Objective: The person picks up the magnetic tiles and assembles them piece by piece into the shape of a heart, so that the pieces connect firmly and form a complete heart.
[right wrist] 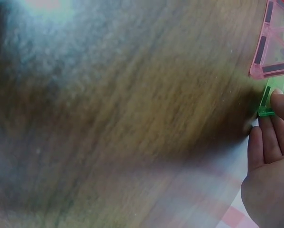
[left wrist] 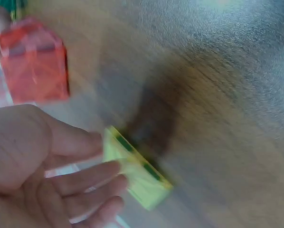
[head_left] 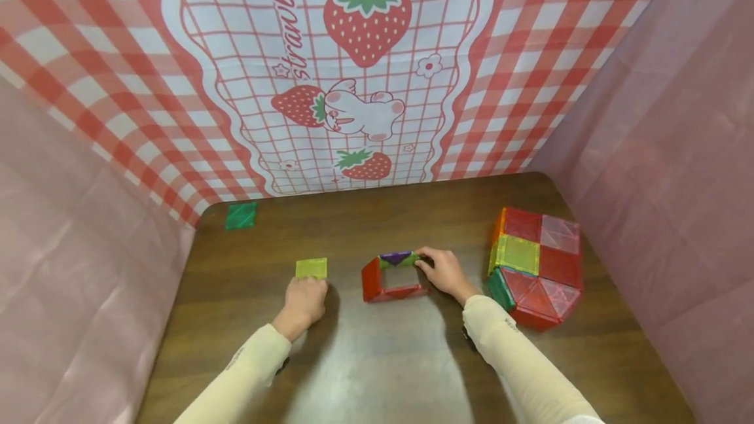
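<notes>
My left hand (head_left: 306,300) pinches a yellow square magnetic tile (head_left: 311,268) between thumb and fingers. In the left wrist view, that yellow tile (left wrist: 144,183) is tilted, with dark magnet strips along one edge. To its right on the table stands a small open-topped frame of tiles, with a red wall (head_left: 371,279) at the left, a red and pink wall (head_left: 403,292) in front and a purple triangle (head_left: 394,258) at the back. My right hand (head_left: 446,271) pinches the frame's green tile (right wrist: 265,99) at its back right corner. A pink tile (right wrist: 257,73) shows above it in the right wrist view.
A larger block of joined tiles (head_left: 561,265) in red, pink, yellow, orange and green stands at the right of the wooden table (head_left: 377,358). One green tile (head_left: 241,216) lies near the back left corner. Pink cloth (head_left: 665,182) hangs at the sides and a strawberry-print cloth (head_left: 459,97) behind.
</notes>
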Tool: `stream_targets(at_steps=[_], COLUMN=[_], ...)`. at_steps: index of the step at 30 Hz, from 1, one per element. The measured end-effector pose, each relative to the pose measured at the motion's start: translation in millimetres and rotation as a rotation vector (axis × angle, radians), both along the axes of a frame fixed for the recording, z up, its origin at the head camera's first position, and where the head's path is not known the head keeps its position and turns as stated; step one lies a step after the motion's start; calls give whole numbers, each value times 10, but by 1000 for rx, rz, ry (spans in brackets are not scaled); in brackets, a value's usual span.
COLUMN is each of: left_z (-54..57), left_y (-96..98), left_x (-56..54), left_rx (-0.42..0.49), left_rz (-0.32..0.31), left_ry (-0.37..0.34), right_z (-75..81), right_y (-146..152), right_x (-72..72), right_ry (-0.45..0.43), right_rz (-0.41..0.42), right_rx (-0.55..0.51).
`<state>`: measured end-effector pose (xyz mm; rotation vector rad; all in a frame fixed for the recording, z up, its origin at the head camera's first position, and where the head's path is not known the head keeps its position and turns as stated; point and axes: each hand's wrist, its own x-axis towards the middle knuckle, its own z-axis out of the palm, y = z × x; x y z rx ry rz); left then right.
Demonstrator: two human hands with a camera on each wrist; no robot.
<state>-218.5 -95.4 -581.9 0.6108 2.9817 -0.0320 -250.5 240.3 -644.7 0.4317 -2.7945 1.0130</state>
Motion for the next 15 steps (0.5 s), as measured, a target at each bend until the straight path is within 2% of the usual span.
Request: stream_targets(at_steps=[2,6,8,12,15], left_z=[-29,-97,-102,-103,-95], left_y=[-79,-344,-450,-545,-533], left_x=[-70,-305,-373,-381,-340], left_rx=[28,132,172,214,203], left_rz=[-9,-11,-16,-26,-51], left_ry=[-47,-216,-260,-277,-219], right_z=[14,26,37,48,50], right_y=[-5,-22,-24,-10,14], right_x=[-1,5,8,2,-9], right_ry=[-2,-21,-30,-37,-36], right_rz=[0,-2,3,23,38], right_rx=[5,4,5,3,-1])
